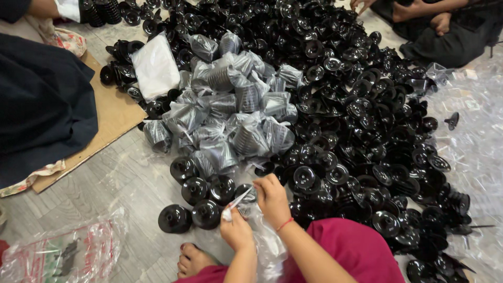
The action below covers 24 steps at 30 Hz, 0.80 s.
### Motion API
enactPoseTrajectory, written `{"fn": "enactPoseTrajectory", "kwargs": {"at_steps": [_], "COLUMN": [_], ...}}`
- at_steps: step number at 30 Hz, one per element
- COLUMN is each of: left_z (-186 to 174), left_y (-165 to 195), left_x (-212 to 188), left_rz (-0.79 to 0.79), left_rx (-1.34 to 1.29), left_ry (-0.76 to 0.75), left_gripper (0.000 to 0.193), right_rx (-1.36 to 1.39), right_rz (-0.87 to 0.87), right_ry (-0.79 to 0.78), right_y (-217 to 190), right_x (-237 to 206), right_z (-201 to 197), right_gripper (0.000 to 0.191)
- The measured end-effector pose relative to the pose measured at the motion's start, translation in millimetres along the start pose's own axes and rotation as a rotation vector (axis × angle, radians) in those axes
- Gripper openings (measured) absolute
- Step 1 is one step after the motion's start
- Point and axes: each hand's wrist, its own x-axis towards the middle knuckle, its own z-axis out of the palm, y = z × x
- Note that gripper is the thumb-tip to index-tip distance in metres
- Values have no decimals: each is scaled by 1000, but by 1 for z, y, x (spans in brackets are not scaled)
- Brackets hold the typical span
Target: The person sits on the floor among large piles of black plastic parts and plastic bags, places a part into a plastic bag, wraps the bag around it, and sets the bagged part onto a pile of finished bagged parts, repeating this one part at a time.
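Both grips closed on a clear bag (260, 230) at lower centre: left hand (236, 230) pinching its mouth, right hand (272, 198) gripping just above, red thread on the wrist. Just left, five black disc stacks (196, 202) standing on the floor (105, 188). Above, bagged stacks (230, 112); to the right, a loose black pile (367, 131). Cardboard (112, 112) upper left. Another person's hands (419, 10) upper right.
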Motion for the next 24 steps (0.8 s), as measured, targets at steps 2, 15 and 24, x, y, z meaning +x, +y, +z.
{"fn": "enactPoseTrajectory", "kwargs": {"at_steps": [2, 15, 24], "left_z": [8, 1, -15], "left_y": [3, -26, -34], "left_x": [2, 20, 22], "left_rz": [-69, -103, -22], "left_rx": [-10, 524, 364], "left_ry": [47, 79, -302], "left_gripper": [29, 45, 37], "right_rx": [-15, 228, 203], "right_rz": [-71, 417, 786], "right_ry": [-124, -524, -493], "right_y": [7, 73, 73], "right_x": [20, 25, -19], "right_z": [2, 27, -10], "right_gripper": [8, 19, 19]}}
